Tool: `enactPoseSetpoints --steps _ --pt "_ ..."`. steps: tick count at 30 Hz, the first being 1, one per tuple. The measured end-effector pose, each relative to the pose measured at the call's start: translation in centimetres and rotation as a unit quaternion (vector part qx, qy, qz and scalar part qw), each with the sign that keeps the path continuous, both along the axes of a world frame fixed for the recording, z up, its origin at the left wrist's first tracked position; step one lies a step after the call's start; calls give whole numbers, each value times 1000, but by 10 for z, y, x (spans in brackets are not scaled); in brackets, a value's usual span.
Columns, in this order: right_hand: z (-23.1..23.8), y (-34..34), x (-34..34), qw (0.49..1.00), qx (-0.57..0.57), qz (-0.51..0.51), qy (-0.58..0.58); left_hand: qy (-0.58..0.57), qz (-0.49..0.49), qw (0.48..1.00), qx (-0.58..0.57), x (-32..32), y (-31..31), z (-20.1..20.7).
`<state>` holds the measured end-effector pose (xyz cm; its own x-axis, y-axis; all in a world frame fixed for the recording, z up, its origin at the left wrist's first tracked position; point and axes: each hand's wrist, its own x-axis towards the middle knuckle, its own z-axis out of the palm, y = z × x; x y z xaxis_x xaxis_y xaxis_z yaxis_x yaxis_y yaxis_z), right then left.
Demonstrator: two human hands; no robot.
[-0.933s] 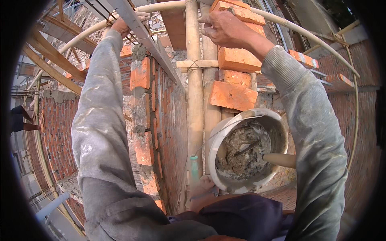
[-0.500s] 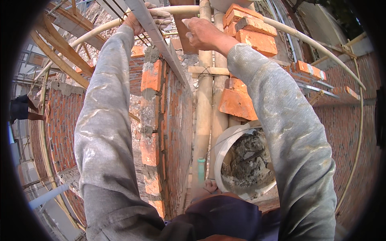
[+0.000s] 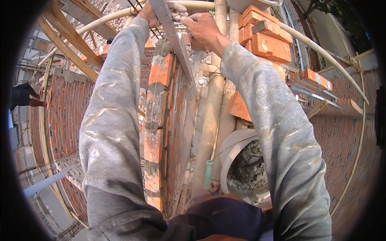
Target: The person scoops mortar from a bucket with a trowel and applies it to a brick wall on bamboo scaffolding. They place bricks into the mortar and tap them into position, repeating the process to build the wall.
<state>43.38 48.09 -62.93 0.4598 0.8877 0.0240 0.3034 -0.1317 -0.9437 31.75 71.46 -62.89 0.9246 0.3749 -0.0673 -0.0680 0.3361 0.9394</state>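
Note:
My left hand (image 3: pixel 149 16) is wrapped round a long grey metal bar (image 3: pixel 172 38), its thumb side on the left and light-coated fingers showing past the right side. The bar slants along the top of a narrow brick wall (image 3: pixel 160 72) with grey mortar joints. Close to those left fingertips, my right hand (image 3: pixel 204 31) is closed, thumb and fingers pinched together. Whatever the pinch holds, if anything, is too small to make out. A thin string (image 3: pixel 149 120) runs along the wall's face.
Stacked orange bricks (image 3: pixel 272 47) stand right of thick bamboo poles (image 3: pixel 216 96). A round mortar bucket (image 3: pixel 225 160) sits below, near a green-capped tube (image 3: pixel 208 170). A curved bamboo rail (image 3: pixel 317 42) crosses ahead. Another person's legs (image 3: pixel 34 96) show at far left.
My right hand has come closer to my left fingers, which are now more curled. The view has shifted, so wall, bricks and bucket appear further right.

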Motion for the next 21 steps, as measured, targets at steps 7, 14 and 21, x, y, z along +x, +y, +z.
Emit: enactPoseSetpoints --steps 7,14,21 --pt "9 -2 27 979 -46 -82 -180 176 368 885 223 -62 -79 -37" --pt "13 3 43 934 -22 0 -356 191 289 938 2 -140 -172 -51" --pt "19 -5 43 838 33 88 -537 184 403 896 -33 -119 -171 -55"
